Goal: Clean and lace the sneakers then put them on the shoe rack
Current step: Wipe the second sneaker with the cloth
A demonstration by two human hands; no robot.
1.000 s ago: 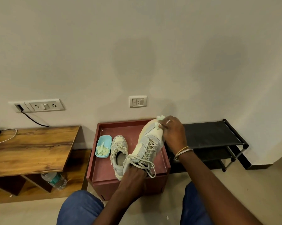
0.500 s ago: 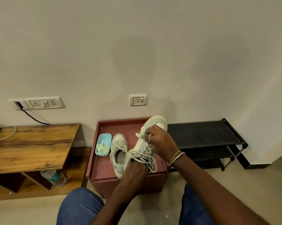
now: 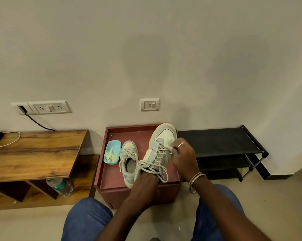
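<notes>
My left hand (image 3: 145, 183) grips the sneaker (image 3: 161, 136) by its heel over the box (image 3: 129, 133), toe toward 1 o'clock, while my right hand (image 3: 183, 155), pinching a wipe (image 3: 169, 141), has slid back from laces to toe: still cleaning, rack (image 3: 216, 141) waiting at 3 o'clock.

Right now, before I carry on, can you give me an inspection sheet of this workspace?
Surface: maroon box top, second sneaker lying on it.
Job's things: held sneaker, toe raised, laces loose; shoe rack right of box.
Clutter: blue dish of scraps; water bottle under wooden table.
Grippers: left hand grips held sneaker's heel end; right hand pinches pale wad against it.
Cables: black cable from wall socket; white cable on table.
Surroundings: plain wall.
</notes>
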